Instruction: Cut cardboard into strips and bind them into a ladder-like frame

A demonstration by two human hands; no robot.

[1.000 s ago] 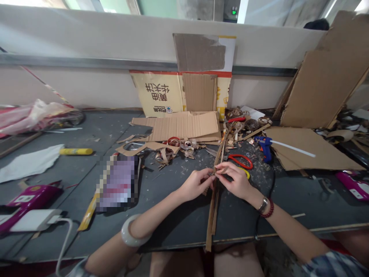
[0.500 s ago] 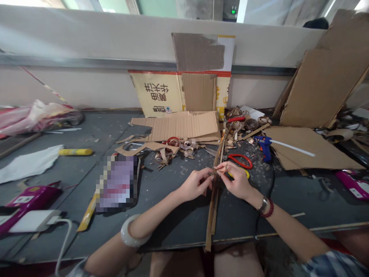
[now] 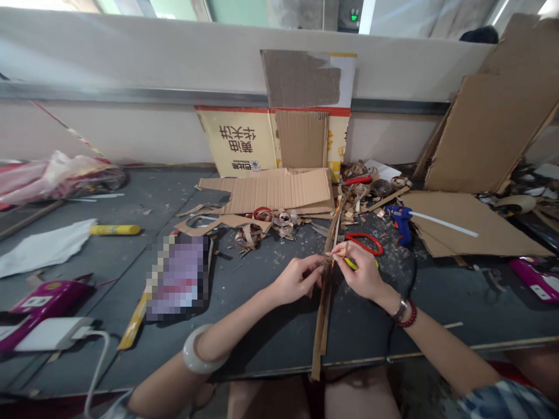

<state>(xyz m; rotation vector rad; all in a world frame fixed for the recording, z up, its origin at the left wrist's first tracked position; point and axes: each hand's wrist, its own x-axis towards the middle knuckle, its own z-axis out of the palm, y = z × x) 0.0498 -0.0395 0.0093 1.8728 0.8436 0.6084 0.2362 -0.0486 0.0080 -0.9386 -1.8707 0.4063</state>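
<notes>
Head view: the left hand (image 3: 296, 280) and right hand (image 3: 360, 272) are both pinching, fingers closed, the far part of a long cardboard strip (image 3: 321, 331), whose long axis is running near-to-far between them.

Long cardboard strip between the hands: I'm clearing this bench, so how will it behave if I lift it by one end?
The cardboard strip will probably feel light. Being long and narrow, it may flex or droop, and its rough cut edges look apt to bend or fray.
</notes>
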